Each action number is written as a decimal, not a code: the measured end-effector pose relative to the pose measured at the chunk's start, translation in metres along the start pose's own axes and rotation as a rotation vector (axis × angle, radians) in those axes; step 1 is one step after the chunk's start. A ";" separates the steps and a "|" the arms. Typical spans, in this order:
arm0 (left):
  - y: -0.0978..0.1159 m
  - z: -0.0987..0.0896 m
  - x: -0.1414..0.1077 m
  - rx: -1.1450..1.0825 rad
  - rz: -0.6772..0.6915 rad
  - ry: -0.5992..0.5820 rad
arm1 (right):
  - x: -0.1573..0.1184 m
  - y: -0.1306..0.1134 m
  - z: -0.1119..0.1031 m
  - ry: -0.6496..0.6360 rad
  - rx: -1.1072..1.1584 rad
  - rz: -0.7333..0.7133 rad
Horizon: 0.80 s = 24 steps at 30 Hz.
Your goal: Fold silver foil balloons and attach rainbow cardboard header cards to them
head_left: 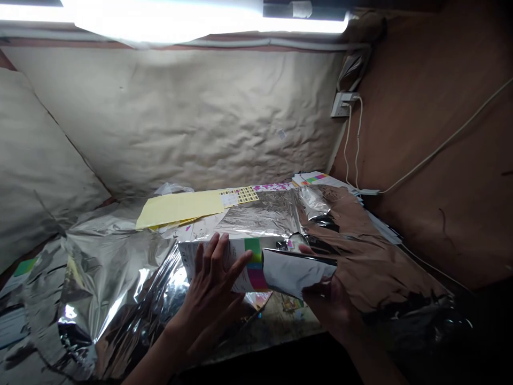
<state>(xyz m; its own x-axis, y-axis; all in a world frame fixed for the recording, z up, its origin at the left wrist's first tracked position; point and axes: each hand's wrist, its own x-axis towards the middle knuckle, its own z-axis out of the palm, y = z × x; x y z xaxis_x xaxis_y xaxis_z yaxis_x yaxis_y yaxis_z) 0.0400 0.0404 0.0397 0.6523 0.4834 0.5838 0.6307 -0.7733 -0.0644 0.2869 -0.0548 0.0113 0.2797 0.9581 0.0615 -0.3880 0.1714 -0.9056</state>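
A white printed packet point(235, 251) with small text and green, blue and magenta blocks lies in front of me. My left hand point(214, 275) rests flat across it with the fingers spread, one fingertip touching the green block. Against the packet's right end is a shiny silver-white foil piece point(294, 270) with a dark upper edge; whether the two are joined, I cannot tell. My right hand point(331, 299) grips this foil piece at its right end, the fingers partly hidden in shadow.
Crumpled silver foil point(112, 278) spreads over the left side, more foil point(264, 211) behind the packet. Yellow sheets point(180, 207) and a sticker sheet point(248, 194) lie at the back. Brown-looking sheeting point(360, 240) covers the right. A socket point(340, 104) with cables is on the wall.
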 end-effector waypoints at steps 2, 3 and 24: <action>0.000 0.003 -0.002 -0.029 0.005 0.047 | 0.001 -0.002 0.002 -0.015 -0.045 -0.019; 0.000 0.004 -0.002 -0.037 0.010 0.059 | 0.002 -0.002 0.002 -0.008 -0.083 -0.040; 0.019 0.009 0.002 0.005 0.070 0.008 | 0.006 -0.011 0.024 -0.034 -0.250 -0.021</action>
<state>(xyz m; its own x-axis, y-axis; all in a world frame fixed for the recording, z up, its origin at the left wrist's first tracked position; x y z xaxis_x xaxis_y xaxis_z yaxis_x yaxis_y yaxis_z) 0.0573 0.0306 0.0320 0.6911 0.4250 0.5846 0.5859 -0.8030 -0.1088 0.2715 -0.0453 0.0313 0.2544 0.9627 0.0917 -0.1522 0.1336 -0.9793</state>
